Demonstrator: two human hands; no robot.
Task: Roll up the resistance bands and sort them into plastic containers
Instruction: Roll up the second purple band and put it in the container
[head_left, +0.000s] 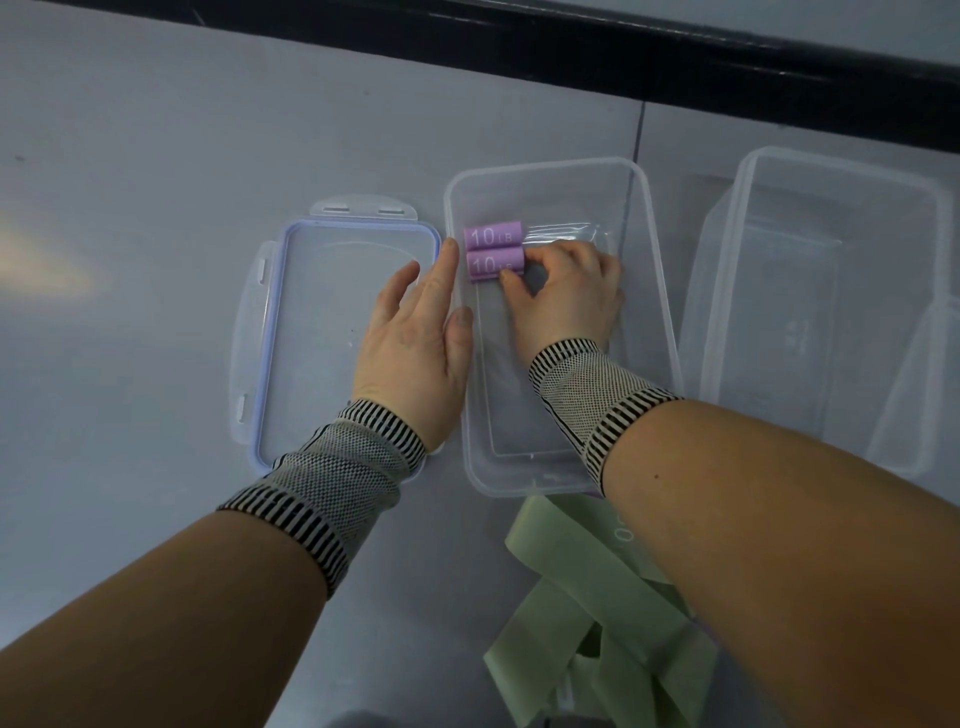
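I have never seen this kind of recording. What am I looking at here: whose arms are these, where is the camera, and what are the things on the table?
There is no machine. A person wears a camera on the head, so you look down at their own two arms.

On the grey table stands a clear plastic container with two rolled purple bands marked 10 LB. The right hand pinches the nearer purple roll beside the farther roll. The left hand rests open against the container's outer wall. A lid lies to the left, another empty container to the right, and unrolled green bands lie near the person.
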